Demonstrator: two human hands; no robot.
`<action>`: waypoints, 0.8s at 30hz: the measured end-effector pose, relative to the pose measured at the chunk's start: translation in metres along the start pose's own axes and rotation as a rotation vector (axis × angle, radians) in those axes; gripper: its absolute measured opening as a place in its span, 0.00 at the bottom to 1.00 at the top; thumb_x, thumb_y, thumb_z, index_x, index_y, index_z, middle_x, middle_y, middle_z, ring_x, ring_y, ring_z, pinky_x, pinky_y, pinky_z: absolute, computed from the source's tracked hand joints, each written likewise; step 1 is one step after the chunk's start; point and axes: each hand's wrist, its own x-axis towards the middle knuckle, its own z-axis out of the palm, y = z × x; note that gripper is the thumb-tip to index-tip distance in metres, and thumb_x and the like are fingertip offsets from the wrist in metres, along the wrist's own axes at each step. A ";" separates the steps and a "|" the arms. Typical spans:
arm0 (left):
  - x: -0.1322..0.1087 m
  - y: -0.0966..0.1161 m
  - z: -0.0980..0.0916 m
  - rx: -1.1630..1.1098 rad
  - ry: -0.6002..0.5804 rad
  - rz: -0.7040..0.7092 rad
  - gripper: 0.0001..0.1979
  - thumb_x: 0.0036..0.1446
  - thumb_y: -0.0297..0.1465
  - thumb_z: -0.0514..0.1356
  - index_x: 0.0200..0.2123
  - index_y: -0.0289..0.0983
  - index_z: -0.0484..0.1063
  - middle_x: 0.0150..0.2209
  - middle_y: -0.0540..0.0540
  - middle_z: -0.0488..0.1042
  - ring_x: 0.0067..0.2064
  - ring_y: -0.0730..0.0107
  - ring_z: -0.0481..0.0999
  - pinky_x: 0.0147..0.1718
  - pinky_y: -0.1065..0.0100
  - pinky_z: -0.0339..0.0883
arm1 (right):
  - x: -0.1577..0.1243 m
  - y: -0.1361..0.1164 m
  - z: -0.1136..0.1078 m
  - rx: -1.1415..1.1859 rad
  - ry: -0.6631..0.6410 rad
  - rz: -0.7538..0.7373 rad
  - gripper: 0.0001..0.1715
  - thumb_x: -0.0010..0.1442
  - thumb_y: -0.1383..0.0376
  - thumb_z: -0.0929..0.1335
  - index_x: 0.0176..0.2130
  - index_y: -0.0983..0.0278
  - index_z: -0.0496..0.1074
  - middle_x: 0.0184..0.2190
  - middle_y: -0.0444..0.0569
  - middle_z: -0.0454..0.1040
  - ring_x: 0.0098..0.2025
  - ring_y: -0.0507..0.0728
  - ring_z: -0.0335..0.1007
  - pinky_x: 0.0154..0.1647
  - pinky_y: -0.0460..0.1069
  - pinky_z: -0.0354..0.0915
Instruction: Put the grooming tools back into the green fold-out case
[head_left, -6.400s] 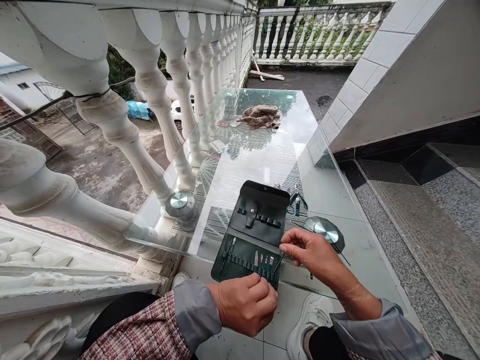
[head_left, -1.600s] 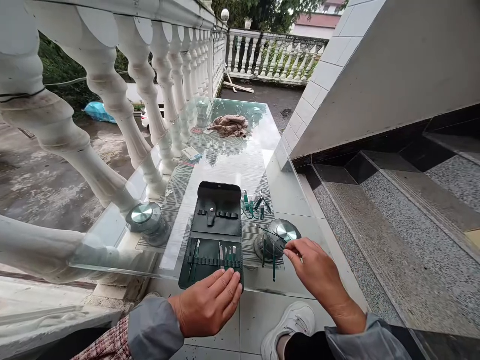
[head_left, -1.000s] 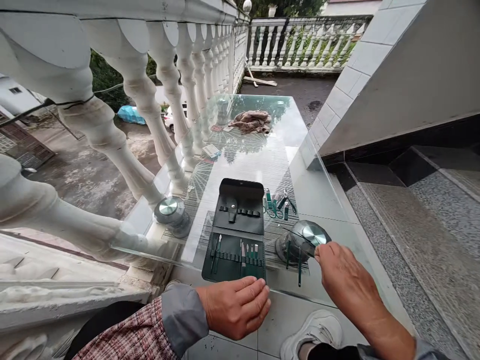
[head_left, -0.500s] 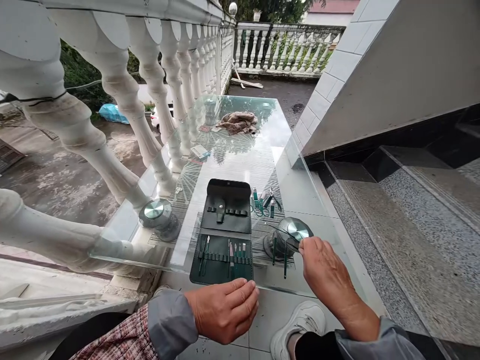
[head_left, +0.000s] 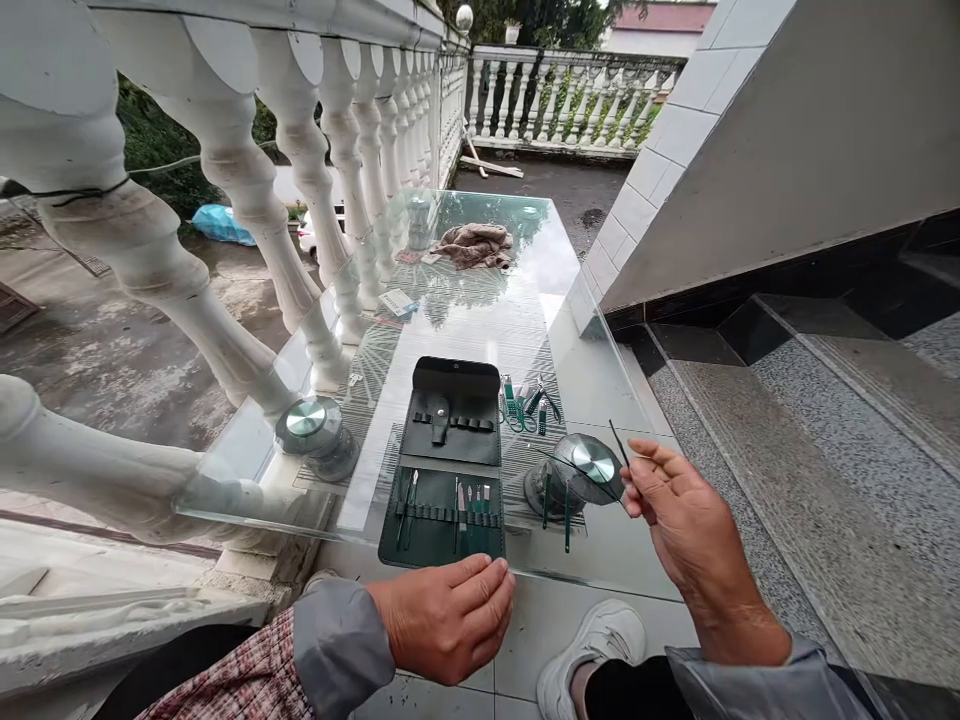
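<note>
An open dark green case lies on the glass table, with several slim tools in the loops of its lower half. My left hand rests at the case's bottom edge, fingers together; what it may hold is hidden. Right of the table's round metal disc, my right hand pinches a thin dark tool that points up. Two slim green tools lie below the disc. Beside the case's upper half sits a group of green clippers and scissors.
A crumpled brown cloth and a small white packet lie farther back on the table. White balusters line the left side. Stone steps rise at the right. A white shoe shows below the table edge.
My right hand has moved right and turned, and the thin tool in its fingers now stands upward. My left hand has stayed at the case's edge.
</note>
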 end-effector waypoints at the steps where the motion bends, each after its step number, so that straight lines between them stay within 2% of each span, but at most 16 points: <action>1: 0.000 0.000 -0.001 0.004 0.003 0.004 0.15 0.60 0.32 0.53 0.44 0.29 0.73 0.46 0.37 0.73 0.48 0.54 0.73 0.45 0.59 0.73 | -0.002 -0.003 0.003 0.077 -0.014 0.036 0.26 0.48 0.55 0.72 0.44 0.62 0.66 0.28 0.43 0.65 0.25 0.48 0.58 0.22 0.44 0.57; 5: 0.002 -0.002 -0.003 0.002 0.028 0.017 0.14 0.60 0.30 0.52 0.43 0.29 0.74 0.45 0.37 0.74 0.47 0.55 0.74 0.44 0.60 0.73 | -0.010 -0.009 0.022 0.241 -0.139 0.163 0.28 0.46 0.59 0.74 0.46 0.62 0.67 0.28 0.42 0.64 0.26 0.48 0.59 0.22 0.43 0.60; 11: 0.001 -0.003 -0.007 0.006 0.028 0.011 0.14 0.60 0.30 0.52 0.43 0.29 0.73 0.45 0.37 0.74 0.47 0.56 0.74 0.44 0.59 0.72 | -0.023 -0.008 0.058 0.266 -0.311 0.201 0.31 0.46 0.60 0.73 0.49 0.60 0.65 0.28 0.41 0.62 0.28 0.50 0.63 0.25 0.45 0.63; 14: -0.001 -0.002 -0.007 0.015 0.007 -0.011 0.15 0.60 0.30 0.52 0.44 0.28 0.72 0.45 0.35 0.74 0.48 0.56 0.73 0.45 0.58 0.71 | -0.026 -0.005 0.071 0.221 -0.372 0.211 0.28 0.47 0.59 0.72 0.47 0.62 0.67 0.28 0.42 0.63 0.30 0.51 0.64 0.31 0.48 0.65; 17: -0.002 -0.001 -0.007 0.018 -0.006 -0.025 0.14 0.60 0.30 0.52 0.44 0.28 0.72 0.44 0.34 0.74 0.46 0.58 0.74 0.43 0.59 0.72 | -0.025 -0.001 0.078 0.134 -0.400 0.190 0.20 0.47 0.59 0.71 0.41 0.63 0.70 0.29 0.44 0.66 0.30 0.51 0.63 0.34 0.48 0.64; 21: -0.001 0.000 -0.007 0.021 0.005 -0.039 0.14 0.59 0.29 0.52 0.42 0.28 0.73 0.43 0.35 0.74 0.45 0.58 0.75 0.42 0.61 0.72 | -0.021 0.005 0.082 -0.073 -0.396 0.077 0.13 0.51 0.58 0.68 0.34 0.64 0.70 0.27 0.43 0.66 0.27 0.49 0.60 0.30 0.46 0.61; 24: -0.001 0.000 -0.006 0.020 0.001 -0.037 0.14 0.59 0.29 0.52 0.42 0.28 0.73 0.43 0.35 0.74 0.44 0.58 0.75 0.42 0.61 0.72 | -0.021 0.007 0.085 -0.171 -0.443 0.055 0.14 0.52 0.56 0.66 0.31 0.64 0.69 0.23 0.42 0.64 0.24 0.49 0.58 0.26 0.46 0.60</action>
